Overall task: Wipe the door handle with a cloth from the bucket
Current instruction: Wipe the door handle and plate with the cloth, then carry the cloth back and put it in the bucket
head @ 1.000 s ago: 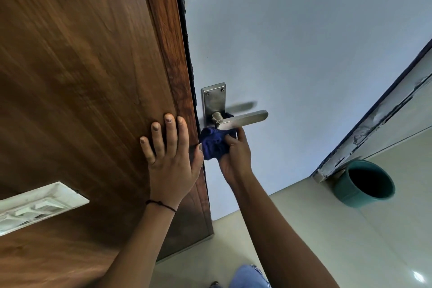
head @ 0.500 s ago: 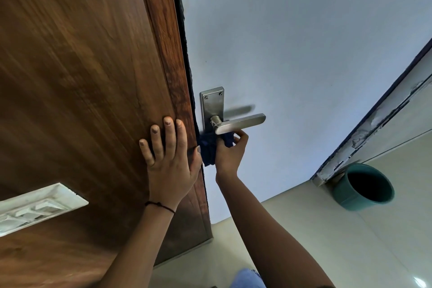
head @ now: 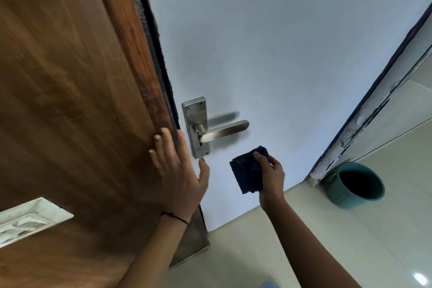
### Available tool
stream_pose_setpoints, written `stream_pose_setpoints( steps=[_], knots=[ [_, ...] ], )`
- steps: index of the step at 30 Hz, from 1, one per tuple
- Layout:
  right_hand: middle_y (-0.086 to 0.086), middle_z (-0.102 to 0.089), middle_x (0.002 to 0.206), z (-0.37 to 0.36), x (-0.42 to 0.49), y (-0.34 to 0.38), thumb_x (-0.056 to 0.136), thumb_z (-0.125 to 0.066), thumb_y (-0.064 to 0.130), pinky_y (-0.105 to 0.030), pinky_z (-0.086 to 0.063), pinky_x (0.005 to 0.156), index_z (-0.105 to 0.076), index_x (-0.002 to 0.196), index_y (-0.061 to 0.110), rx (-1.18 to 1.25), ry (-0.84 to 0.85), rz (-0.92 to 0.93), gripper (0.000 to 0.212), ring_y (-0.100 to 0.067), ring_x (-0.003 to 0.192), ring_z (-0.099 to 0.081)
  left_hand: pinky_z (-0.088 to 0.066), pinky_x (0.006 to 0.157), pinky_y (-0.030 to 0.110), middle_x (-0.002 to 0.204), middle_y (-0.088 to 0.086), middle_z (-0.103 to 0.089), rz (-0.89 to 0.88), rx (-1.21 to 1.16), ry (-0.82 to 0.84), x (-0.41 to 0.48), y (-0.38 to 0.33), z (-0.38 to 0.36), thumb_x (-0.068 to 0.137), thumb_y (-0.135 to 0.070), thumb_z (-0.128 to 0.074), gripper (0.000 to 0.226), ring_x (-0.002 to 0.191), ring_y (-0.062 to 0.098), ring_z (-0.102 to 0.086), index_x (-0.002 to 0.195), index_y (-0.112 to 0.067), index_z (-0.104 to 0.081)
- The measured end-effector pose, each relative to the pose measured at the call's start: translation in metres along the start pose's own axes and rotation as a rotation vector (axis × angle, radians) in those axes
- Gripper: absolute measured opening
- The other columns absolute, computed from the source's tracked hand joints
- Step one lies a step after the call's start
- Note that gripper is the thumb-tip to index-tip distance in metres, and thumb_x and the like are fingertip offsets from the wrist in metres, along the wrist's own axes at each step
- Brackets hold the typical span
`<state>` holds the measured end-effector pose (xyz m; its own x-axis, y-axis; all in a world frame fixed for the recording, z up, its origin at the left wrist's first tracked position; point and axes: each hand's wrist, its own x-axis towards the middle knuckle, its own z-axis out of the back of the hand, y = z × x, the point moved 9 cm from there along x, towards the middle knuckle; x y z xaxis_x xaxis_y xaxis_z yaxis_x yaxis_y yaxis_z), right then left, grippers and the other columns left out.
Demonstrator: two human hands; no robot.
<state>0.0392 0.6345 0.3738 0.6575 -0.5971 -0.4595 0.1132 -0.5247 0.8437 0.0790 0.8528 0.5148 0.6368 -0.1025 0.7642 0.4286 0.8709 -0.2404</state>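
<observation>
A steel lever door handle (head: 223,131) on its steel backplate (head: 196,116) sits on the pale blue door face. My right hand (head: 271,174) holds a dark blue cloth (head: 247,173) below and to the right of the lever, clear of it. My left hand (head: 180,170) lies flat with fingers spread against the brown wooden frame edge, its thumb just under the backplate. A teal bucket (head: 355,186) stands on the floor at the right, by the foot of the wall.
Brown wood panelling (head: 70,91) fills the left side, with a white switch plate (head: 28,220) low on it. A chipped dark-edged door frame (head: 364,110) runs diagonally at the right. Beige floor tiles (head: 350,241) lie below.
My right hand has pulled the cloth off the handle, down and to the right. The lever and backplate are now fully exposed. My left hand stays on the wood.
</observation>
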Motion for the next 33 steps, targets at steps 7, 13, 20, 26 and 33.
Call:
stream_pose_setpoints(
  steps=[7,13,20,26,33],
  knots=[
    [-0.014,-0.057,0.082,0.094,0.001,0.061,0.078,-0.061,0.013,-0.037,-0.038,0.064,-0.064,0.083,0.007,0.077,0.023,0.033,0.009,-0.027,0.077,-0.052,-0.025,0.117,0.036,0.154,0.0,-0.031,0.177,-0.707,0.614,-0.031,-0.136,-0.088,0.09,-0.041,-0.052,0.07,0.143,0.012,-0.027,0.15,-0.018,-0.024],
    [-0.018,-0.065,0.081,0.216,0.004,0.128,0.088,-0.046,0.012,-0.04,-0.044,0.06,-0.063,0.093,0.001,0.169,-0.018,0.029,0.021,-0.032,0.072,-0.059,-0.05,0.098,0.046,0.115,0.008,-0.069,0.767,-1.292,1.19,-0.103,-0.289,-0.16,0.061,-0.051,-0.077,0.071,0.111,0.024,-0.064,0.117,-0.011,-0.06],
    [-0.013,-0.073,0.109,0.363,0.029,0.185,0.088,-0.064,0.016,-0.041,-0.06,0.069,-0.061,0.119,0.016,-0.088,-0.048,0.073,0.032,-0.032,0.098,-0.069,-0.053,0.087,0.049,0.101,0.019,-0.073,0.944,-1.391,1.255,-0.141,-0.434,-0.208,0.08,-0.025,-0.074,0.033,0.101,0.037,-0.067,0.104,-0.003,-0.07],
    [-0.018,-0.069,0.117,0.457,0.082,0.203,0.082,-0.067,-0.003,-0.035,-0.06,0.077,-0.059,0.124,0.006,0.039,-0.116,-0.006,0.044,-0.031,0.104,-0.069,-0.058,0.065,0.029,0.111,0.016,-0.071,1.063,-1.441,1.454,-0.172,-0.529,-0.262,0.088,-0.03,-0.064,0.04,0.099,0.026,-0.07,0.117,-0.002,-0.063],
    [-0.02,-0.067,0.116,0.536,0.216,0.191,0.084,-0.064,-0.007,-0.033,-0.061,0.064,-0.057,0.122,0.004,0.112,-0.264,-0.166,0.041,-0.031,0.096,-0.069,-0.051,0.096,0.045,0.118,0.021,-0.067,1.187,-1.309,1.676,-0.21,-0.604,-0.4,0.094,-0.016,-0.055,0.03,0.11,0.031,-0.064,0.117,0.002,-0.061]
  ],
)
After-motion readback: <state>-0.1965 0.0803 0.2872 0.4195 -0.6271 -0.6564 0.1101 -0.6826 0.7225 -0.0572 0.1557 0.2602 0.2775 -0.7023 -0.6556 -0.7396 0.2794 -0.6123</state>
